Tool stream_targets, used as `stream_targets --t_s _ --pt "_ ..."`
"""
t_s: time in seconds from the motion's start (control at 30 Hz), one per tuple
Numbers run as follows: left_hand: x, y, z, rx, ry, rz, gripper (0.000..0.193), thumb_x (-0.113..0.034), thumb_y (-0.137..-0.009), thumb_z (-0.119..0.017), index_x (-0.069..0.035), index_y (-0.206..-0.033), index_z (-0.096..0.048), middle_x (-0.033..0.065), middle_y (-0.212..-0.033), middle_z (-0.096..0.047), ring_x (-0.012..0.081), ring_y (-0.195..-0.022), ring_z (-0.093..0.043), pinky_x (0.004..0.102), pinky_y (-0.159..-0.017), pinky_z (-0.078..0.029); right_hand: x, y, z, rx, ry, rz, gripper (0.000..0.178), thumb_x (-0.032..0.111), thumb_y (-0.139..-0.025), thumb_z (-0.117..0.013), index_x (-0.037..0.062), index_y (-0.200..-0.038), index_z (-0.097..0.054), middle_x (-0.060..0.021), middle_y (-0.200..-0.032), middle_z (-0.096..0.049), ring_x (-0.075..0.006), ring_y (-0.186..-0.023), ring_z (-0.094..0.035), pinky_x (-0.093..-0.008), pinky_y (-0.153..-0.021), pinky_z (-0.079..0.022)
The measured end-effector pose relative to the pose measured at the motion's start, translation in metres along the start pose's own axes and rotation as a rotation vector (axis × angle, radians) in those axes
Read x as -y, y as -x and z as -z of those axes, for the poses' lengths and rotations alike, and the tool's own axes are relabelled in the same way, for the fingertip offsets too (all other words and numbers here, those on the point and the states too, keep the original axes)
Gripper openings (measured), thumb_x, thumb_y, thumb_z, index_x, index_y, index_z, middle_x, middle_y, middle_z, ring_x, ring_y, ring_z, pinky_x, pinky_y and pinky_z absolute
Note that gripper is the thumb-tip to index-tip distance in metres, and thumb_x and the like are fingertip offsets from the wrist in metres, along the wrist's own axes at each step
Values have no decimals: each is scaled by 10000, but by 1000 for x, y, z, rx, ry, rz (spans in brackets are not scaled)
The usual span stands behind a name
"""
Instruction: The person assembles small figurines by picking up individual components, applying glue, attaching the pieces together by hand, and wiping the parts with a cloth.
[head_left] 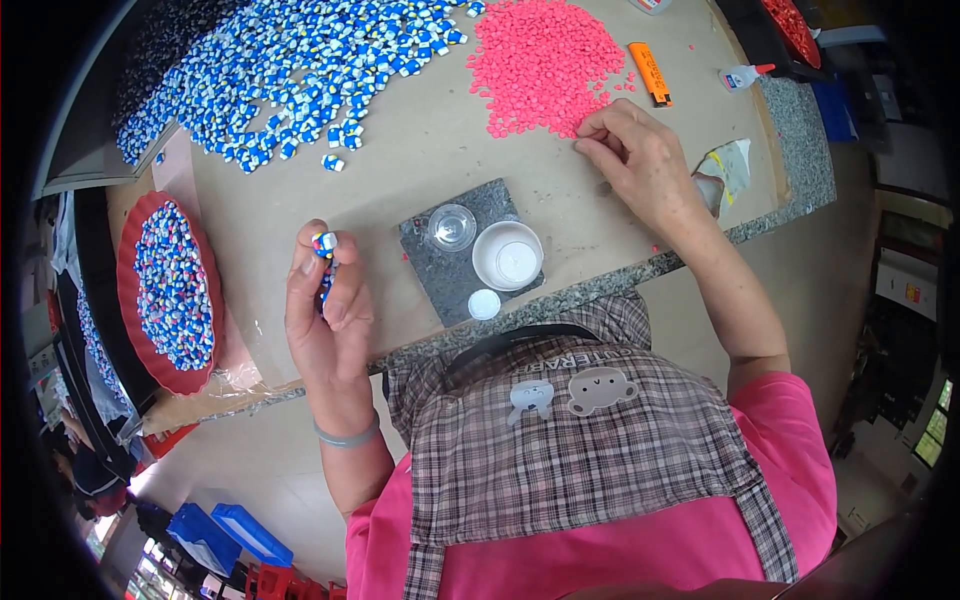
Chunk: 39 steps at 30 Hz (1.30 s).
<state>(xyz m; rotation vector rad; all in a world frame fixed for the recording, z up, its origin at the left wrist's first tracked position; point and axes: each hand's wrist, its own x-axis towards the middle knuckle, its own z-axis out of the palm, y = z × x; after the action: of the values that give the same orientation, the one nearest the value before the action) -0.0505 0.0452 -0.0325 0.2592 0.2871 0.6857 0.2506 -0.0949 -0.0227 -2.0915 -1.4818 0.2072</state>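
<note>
My left hand (335, 300) is closed, pinching a small blue-and-white piece (329, 240) with a red spot at its side between thumb and fingertips. More blue pieces (326, 283) are tucked under the curled fingers. My right hand (640, 160) reaches the near edge of a heap of small pink pieces (545, 65). Its thumb and forefinger are pressed together there; whatever sits between them is too small to make out. Between the hands lies a dark stone slab (425, 260) bearing a clear round dish (452, 228), a white cup (480, 250) and a small white cap (484, 305).
Many blue-and-white pieces (300, 90) spread over the far left. A red fluted tray (127, 270) of similar pieces stands at left. Beyond my right hand are an orange lighter (651, 74), a small red-tipped glue bottle (742, 77) and a torn wrapper (735, 170). Granite (610, 278) edges the table.
</note>
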Motion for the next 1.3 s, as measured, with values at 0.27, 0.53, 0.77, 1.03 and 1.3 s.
stream_targets --t_s 0.27,0.53,0.77,1.03,1.3 --pt "-29 13 1 -67 -98 -117 199 -76 -956 -518 -25 -1145 -485 158 -973 -602 54 -553 -407 174 -463 -354 9 -14 -9 -16 103 196 80 29 -800 -641 18 -873 -611 -134 -812 -588 -330 -707 -608 -398 -626 -494" --pt "-115 19 -5 -523 -1123 -705 79 -36 -925 -590 -19 -1001 -601 112 -884 -691 38 -597 -510 170 -506 -380 4 -3 0 23 -145 1 52 -20 -852 -613 -13 -898 -591 -67 -778 -588 -109 -618 -547 -244 -589 -458" --pt "-174 10 16 -663 -2244 -1008 105 -23 -873 -608 -12 -976 -623 142 -907 -685 237 -678 -639 320 -636 -515 9 -4 -3 173 -553 -216 43 -6 -888 -572 1 -920 -600 5 -804 -580 -46 -649 -513 -200 -586 -428" --pt "-204 11 28 -498 -2608 -941 209 -135 -892 -618 -35 -1066 -673 170 -1166 -624 356 -1128 -541 438 -1001 -407 3 8 12 265 -730 -325 75 56 -927 -595 15 -987 -617 -8 -819 -596 -50 -655 -519 -188 -566 -405" --pt "-212 13 50 -566 -2520 -784 315 -202 -981 -496 -37 -1228 -599 230 -1295 -545 393 -1218 -504 446 -1032 -402 3 9 21 313 -882 -338 89 16 -915 -579 -3 -992 -618 -39 -823 -614 -72 -655 -552 -197 -571 -430"
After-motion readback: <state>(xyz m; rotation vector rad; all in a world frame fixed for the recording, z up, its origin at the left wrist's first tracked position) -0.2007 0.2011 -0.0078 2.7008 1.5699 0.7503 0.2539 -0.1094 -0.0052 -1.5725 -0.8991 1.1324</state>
